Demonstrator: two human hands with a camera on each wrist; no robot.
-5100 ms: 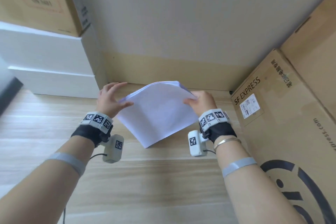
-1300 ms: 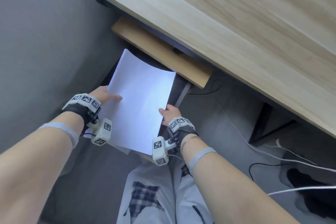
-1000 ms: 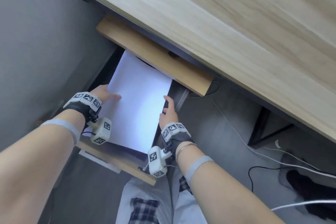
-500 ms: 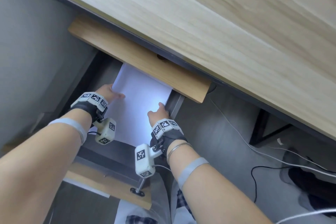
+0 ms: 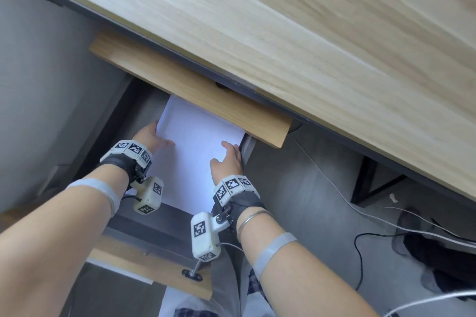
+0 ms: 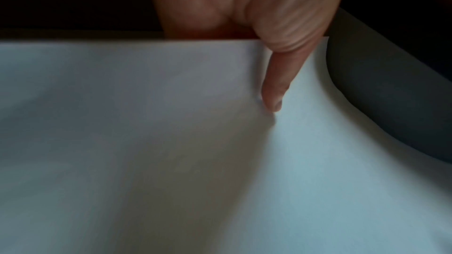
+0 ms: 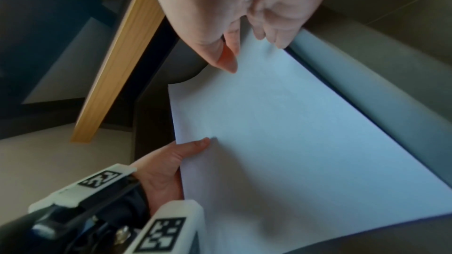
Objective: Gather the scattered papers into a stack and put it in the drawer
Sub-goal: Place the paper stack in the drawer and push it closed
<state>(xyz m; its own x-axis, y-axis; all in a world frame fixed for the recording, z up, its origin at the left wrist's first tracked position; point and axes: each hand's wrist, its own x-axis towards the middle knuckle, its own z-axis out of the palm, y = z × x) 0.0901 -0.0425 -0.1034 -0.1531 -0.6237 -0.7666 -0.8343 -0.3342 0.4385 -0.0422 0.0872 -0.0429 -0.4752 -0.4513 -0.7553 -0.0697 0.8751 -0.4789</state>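
Note:
The white paper stack [image 5: 198, 152] lies low inside the open grey drawer [image 5: 247, 148], its far end tucked under a wooden panel. My left hand [image 5: 152, 136] holds the stack's left edge, thumb [image 6: 274, 92] on top of the paper [image 6: 171, 142] and fingers hidden beneath. My right hand [image 5: 228, 159] holds the right edge. In the right wrist view its thumb [image 7: 227, 59] presses the top sheet [image 7: 281, 142] and its fingers [image 7: 276, 36] curl over the edge beside the drawer wall [image 7: 391, 94]. The left hand [image 7: 171, 161] shows there too.
The light wooden desk top [image 5: 309, 33] overhangs the drawer, with a wooden panel [image 5: 193, 90] just under it. The drawer's wooden front [image 5: 144, 267] carries a metal knob [image 5: 192, 273] near my legs. Cables [image 5: 360, 213] trail over the grey floor at right. A grey wall stands left.
The stack came off the desk top and went down into the open drawer. Over the last second both hands slid it farther in under the wooden panel and lower.

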